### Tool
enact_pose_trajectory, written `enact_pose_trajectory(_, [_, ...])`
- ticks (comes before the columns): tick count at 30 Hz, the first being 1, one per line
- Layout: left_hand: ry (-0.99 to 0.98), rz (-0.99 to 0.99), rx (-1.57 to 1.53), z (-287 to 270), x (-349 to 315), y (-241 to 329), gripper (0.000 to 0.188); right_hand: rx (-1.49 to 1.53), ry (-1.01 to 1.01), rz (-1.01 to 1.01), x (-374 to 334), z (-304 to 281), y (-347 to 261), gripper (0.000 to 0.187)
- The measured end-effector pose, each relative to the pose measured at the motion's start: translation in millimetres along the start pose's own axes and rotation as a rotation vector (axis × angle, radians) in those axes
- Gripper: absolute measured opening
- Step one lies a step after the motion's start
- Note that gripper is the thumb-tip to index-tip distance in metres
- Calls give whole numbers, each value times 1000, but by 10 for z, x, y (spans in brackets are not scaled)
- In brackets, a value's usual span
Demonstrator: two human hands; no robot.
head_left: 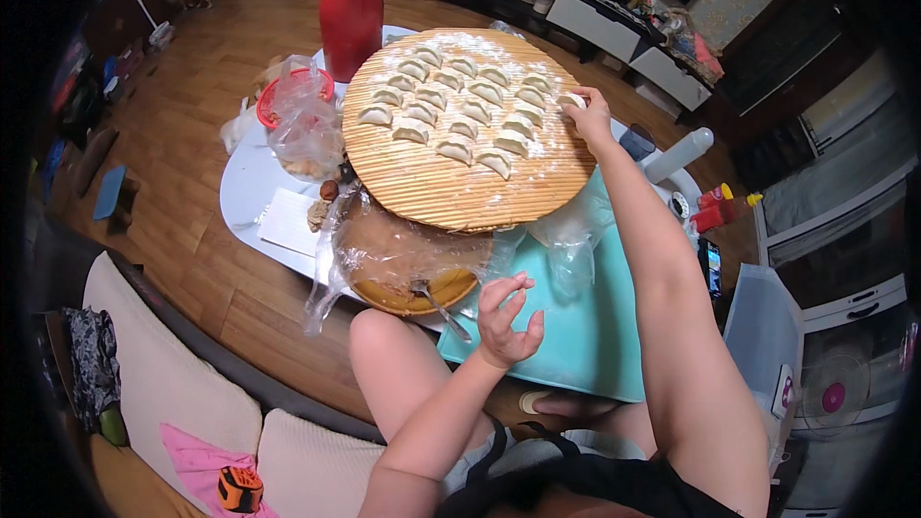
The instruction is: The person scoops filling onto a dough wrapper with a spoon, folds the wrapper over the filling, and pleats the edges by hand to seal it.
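A round woven tray (413, 187) dusted with flour bears several pale folded dumplings (455, 150) in loose rows. At its right edge my right hand (592, 120) is closed on a dumpling (573, 101), held at the tray's surface. My left hand (508, 321) hovers above the turquoise board (585, 345), palm up with fingers loosely curled and apart, nothing in it. Just left of that hand, a metal spoon (447, 312) leans out of a yellowish bowl (422, 293). Clear plastic film (403, 240) covers much of the bowl and hides most of its contents.
A red thermos (351, 19) stands behind the tray, beside a red basket (324, 86) with a plastic bag. Right of my right arm are a translucent bottle (681, 155), red squeeze bottle (710, 216) and phone (711, 267). A cream sofa (158, 355) lies at lower left.
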State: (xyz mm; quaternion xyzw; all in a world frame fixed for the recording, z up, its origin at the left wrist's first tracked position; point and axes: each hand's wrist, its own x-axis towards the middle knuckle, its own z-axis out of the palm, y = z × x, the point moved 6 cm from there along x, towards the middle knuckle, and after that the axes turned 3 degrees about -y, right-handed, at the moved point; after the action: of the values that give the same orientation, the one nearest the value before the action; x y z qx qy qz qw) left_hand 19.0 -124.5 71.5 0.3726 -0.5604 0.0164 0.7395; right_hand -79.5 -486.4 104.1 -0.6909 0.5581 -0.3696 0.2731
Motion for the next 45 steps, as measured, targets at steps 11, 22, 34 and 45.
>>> enact_pose_trajectory(11, [1,-127,-3,33,46,-66,56,-462,98,-319,133,70,51,35])
enact_pose_trajectory(22, [-98,-164,68,104,-6,-151,55,-63,-6,-419,-1043,-1934,-656,35])
enact_pose_trajectory(34, [-344,-199,-54,411,-318,465,57,-215,275,631,-2656,-2913,3252,34])
enact_pose_trajectory(45, [-570,-189,67,234,-670,1020,54,-164,190,1021,-2492,-2475,3028,87])
